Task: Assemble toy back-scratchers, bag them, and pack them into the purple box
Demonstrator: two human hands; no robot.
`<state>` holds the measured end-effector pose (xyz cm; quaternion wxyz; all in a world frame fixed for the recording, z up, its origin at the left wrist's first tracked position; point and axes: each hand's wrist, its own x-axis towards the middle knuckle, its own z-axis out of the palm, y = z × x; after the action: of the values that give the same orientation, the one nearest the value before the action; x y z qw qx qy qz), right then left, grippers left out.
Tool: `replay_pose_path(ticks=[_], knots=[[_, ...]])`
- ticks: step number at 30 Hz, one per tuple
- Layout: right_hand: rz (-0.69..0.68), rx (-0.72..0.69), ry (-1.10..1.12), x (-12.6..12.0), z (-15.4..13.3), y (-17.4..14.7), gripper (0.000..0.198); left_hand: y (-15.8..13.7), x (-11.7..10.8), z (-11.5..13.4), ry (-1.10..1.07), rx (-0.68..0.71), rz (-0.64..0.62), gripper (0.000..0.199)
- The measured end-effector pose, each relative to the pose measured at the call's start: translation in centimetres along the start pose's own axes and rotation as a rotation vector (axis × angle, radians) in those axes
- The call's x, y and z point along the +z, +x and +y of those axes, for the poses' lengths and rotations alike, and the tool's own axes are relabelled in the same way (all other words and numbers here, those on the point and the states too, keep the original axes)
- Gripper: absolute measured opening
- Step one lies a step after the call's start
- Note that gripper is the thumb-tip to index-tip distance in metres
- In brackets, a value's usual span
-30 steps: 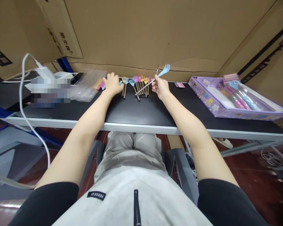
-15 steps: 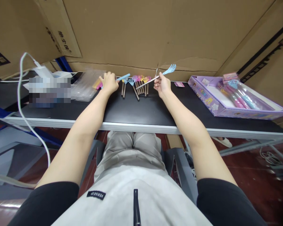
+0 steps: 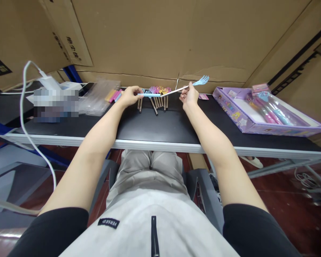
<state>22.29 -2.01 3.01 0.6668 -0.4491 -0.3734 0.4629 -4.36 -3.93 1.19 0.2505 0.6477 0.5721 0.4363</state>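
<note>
My left hand (image 3: 130,96) grips a light-blue tube-shaped handle (image 3: 153,95), held level above the table. In my right hand (image 3: 189,97) is a back scratcher (image 3: 202,81) with a blue claw head and a thin metal rod. The rod's lower end meets, or nearly meets, the open end of the blue handle; whether it is inside I cannot tell. Behind and below lie several more scratcher pieces (image 3: 153,107) with claw heads in blue, purple, pink and yellow and short metal shafts. Beside my left wrist rest yellow, pink and blue handles (image 3: 113,95).
Clear plastic bags (image 3: 96,101) lie to the left, near a white cable (image 3: 23,96). On the right stands a purple display box (image 3: 246,121) holding bagged back scratchers (image 3: 276,110). A small pink card (image 3: 203,96) lies by my right hand. Cardboard (image 3: 149,39) walls the table's back.
My left hand has brought the blue handle rightward from the handle pile and levelled it toward the rod. My right hand has shifted slightly right with the scratcher.
</note>
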Motion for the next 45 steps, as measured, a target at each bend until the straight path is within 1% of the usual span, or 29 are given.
replay_pose_path(ticks=[4,8,10,14,16,19,22,27,32,37,41,45], knots=[[0.062,0.042,0.045,0.2,-0.5,-0.4,0.045,0.6,0.1,-0.7,0.086,0.132,-0.007,0.012],[0.115,0.069,0.091,0.4,-0.7,-0.6,0.044,0.9,0.4,-0.9,0.059,0.171,-0.039,0.011],[0.116,0.065,0.1,0.3,-0.7,-0.6,0.043,1.0,0.5,-0.9,0.014,0.175,-0.075,0.012],[0.104,0.058,0.092,0.1,-0.8,-0.3,0.042,1.1,0.8,-1.2,-0.075,0.162,-0.194,0.013],[0.092,0.059,0.078,-0.1,-0.8,-0.2,0.042,1.1,1.0,-1.3,-0.069,0.171,-0.24,0.012],[0.066,0.057,0.052,-0.1,-0.6,-0.1,0.043,0.8,1.1,-1.1,-0.011,0.246,-0.274,0.01],[0.041,0.045,0.038,0.0,-0.3,-0.2,0.044,0.7,1.1,-0.7,0.042,0.312,-0.253,0.009],[0.01,-0.002,0.058,0.1,0.2,-0.1,0.045,0.5,1.1,-0.5,0.064,0.288,-0.203,0.011],[0.036,-0.027,0.102,0.2,0.3,0.0,0.046,-0.1,1.4,0.1,0.007,0.296,-0.191,0.014],[0.026,-0.055,0.129,0.3,0.3,0.0,0.048,-0.3,1.6,0.5,-0.044,0.299,-0.116,0.012],[0.019,-0.042,0.162,0.7,0.4,-0.4,0.046,-0.5,1.9,0.6,-0.055,0.288,-0.136,0.013],[0.012,-0.002,0.192,1.5,0.6,-1.8,0.044,-1.0,2.4,1.2,-0.058,0.284,-0.148,0.013]])
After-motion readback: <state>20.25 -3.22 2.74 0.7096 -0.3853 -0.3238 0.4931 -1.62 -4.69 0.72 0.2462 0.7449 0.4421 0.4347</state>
